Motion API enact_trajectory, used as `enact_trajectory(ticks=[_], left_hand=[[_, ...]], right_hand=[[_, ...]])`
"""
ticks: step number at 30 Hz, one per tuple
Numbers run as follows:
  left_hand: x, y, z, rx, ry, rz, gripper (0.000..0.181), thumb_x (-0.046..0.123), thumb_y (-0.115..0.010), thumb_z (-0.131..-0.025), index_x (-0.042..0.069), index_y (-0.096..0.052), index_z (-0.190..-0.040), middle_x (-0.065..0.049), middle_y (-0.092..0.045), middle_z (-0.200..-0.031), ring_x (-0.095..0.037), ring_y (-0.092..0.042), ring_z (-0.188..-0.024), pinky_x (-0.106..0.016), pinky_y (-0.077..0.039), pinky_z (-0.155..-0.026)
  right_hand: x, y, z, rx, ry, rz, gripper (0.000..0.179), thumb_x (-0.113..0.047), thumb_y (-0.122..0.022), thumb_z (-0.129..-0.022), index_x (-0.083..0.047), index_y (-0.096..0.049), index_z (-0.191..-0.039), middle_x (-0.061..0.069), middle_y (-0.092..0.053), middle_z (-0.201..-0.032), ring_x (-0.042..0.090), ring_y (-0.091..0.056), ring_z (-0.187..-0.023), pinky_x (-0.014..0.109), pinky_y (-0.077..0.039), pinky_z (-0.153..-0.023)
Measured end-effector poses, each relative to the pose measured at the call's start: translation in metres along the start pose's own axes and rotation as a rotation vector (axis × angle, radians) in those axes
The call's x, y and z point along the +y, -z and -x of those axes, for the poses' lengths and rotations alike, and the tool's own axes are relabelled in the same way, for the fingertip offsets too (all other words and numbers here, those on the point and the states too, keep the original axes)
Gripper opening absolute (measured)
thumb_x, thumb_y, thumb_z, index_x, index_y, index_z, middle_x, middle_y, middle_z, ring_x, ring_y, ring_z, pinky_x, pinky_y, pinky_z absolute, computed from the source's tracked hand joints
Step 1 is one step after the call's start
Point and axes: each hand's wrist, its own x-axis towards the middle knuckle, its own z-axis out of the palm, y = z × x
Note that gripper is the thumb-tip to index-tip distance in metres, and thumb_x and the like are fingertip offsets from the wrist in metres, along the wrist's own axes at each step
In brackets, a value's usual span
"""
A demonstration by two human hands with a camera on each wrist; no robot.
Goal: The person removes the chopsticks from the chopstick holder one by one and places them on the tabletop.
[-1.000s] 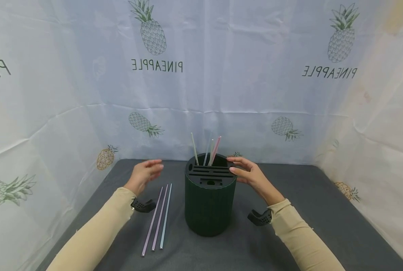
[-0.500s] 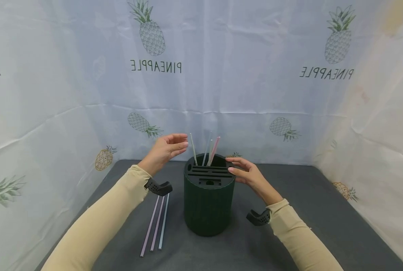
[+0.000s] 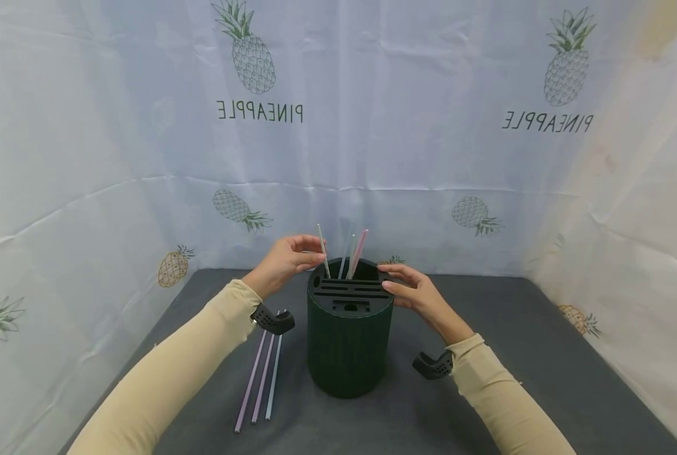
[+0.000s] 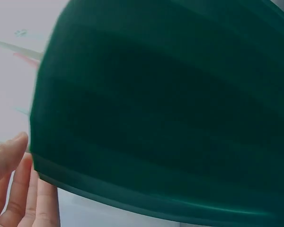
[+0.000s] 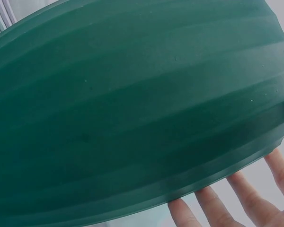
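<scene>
A dark green ribbed knife holder (image 3: 346,347), round with a slotted black top, stands upright on the table. Several thin straws rise from its open rear compartment, among them a pink straw (image 3: 359,249) and a pale yellowish straw (image 3: 322,243) at the left. My left hand (image 3: 284,260) is at the holder's rear left rim and pinches that pale straw between thumb and fingers. On the opposite side, my right hand (image 3: 423,297) grips the rim, its thumb at the top and its fingertips (image 5: 213,198) against the ribbed wall. The straws' lower ends are hidden inside.
Two purple straws (image 3: 251,385) and a light blue straw (image 3: 272,379) lie side by side on the dark grey tabletop (image 3: 429,417), left of the holder. A pineapple-printed white curtain (image 3: 406,139) encloses the table's back and sides.
My left hand has risen from beside the lying straws, moved right to the holder, then dipped slightly and taken hold of the pale straw. My right hand has stayed on the rim.
</scene>
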Motion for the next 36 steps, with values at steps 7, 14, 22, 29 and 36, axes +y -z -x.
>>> enact_trajectory(ticks=[7, 14, 22, 29, 36], left_hand=[[-0.003, -0.002, -0.002, 0.026, 0.005, -0.054, 0.035, -0.001, -0.065, -0.090, -0.004, -0.057, -0.124, -0.006, -0.062, -0.123, -0.009, -0.063, -0.098, -0.036, -0.050, -0.100], [0.000, -0.003, -0.002, 0.026, -0.005, -0.029, 0.022, -0.002, -0.065, -0.090, 0.003, -0.063, -0.111, -0.004, -0.064, -0.116, -0.009, -0.064, -0.094, -0.030, -0.054, -0.092], [0.031, 0.005, 0.003, 0.088, -0.205, 0.293, 0.028, -0.010, -0.060, -0.090, 0.015, -0.071, -0.087, 0.003, -0.069, -0.095, -0.011, -0.068, -0.085, -0.027, -0.058, -0.084], [0.081, 0.030, 0.020, 0.195, -0.526, 0.595, 0.022, -0.010, -0.063, -0.087, 0.009, -0.073, -0.092, -0.002, -0.068, -0.092, -0.013, -0.068, -0.079, -0.024, -0.059, -0.076], [0.089, 0.069, 0.037, 0.263, -0.557, 0.667, 0.020, -0.008, -0.068, -0.084, 0.001, -0.073, -0.101, -0.006, -0.065, -0.089, -0.015, -0.068, -0.073, -0.020, -0.058, -0.068]], right_hand=[[0.000, 0.000, 0.000, 0.000, -0.001, -0.003, 0.052, -0.030, -0.063, -0.095, -0.014, -0.047, -0.143, 0.010, -0.030, -0.155, 0.035, -0.030, -0.142, 0.059, -0.040, -0.105], [0.001, 0.000, 0.002, -0.004, 0.013, -0.010, 0.052, -0.028, -0.061, -0.096, -0.013, -0.046, -0.143, 0.010, -0.030, -0.155, 0.034, -0.029, -0.143, 0.060, -0.040, -0.105], [0.000, 0.000, 0.002, -0.007, 0.005, -0.003, 0.052, -0.030, -0.061, -0.096, -0.016, -0.046, -0.143, 0.008, -0.029, -0.156, 0.033, -0.028, -0.143, 0.060, -0.038, -0.106], [0.000, 0.000, 0.001, -0.005, 0.003, -0.003, 0.051, -0.030, -0.061, -0.096, -0.015, -0.046, -0.143, 0.009, -0.028, -0.156, 0.034, -0.028, -0.143, 0.060, -0.039, -0.106], [0.001, 0.000, 0.000, -0.008, 0.009, -0.007, 0.051, -0.029, -0.061, -0.096, -0.014, -0.046, -0.143, 0.009, -0.028, -0.156, 0.034, -0.028, -0.143, 0.061, -0.039, -0.106]])
